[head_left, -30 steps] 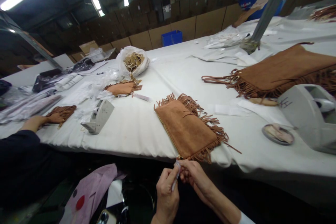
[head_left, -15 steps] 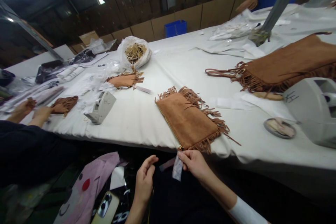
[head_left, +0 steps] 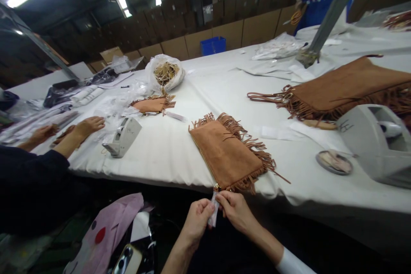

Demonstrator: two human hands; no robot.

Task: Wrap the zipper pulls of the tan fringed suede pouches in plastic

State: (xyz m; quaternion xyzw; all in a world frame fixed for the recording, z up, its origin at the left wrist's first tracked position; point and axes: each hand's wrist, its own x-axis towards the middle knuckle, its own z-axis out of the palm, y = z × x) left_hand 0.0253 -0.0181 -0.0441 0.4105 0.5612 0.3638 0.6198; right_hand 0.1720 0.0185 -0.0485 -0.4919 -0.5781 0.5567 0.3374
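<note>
A brown suede pouch (head_left: 226,154) with fringe along its far and right sides lies flat at the table's front edge. By its zipper end, a small whitish plastic sleeve (head_left: 213,210) hangs below the edge. My left hand (head_left: 198,219) pinches this sleeve from the left, thumb against fingers. From the right, my right hand (head_left: 236,209) pinches the sleeve's upper part close to the gold zipper pull (head_left: 216,187). What the sleeve contains is too blurred to tell.
Tape dispensers stand left (head_left: 123,137) and right (head_left: 372,141). A larger fringed brown bag (head_left: 346,87) lies at right, a smaller fringed pouch (head_left: 150,104) farther back. A co-worker's hands (head_left: 85,130) are at the left. A pink cloth (head_left: 109,227) and a phone (head_left: 128,261) lie low left.
My left hand has come in from the left, going from loosely open to pinching the plastic sleeve beside my right hand. The co-worker's near hand has reached farther right.
</note>
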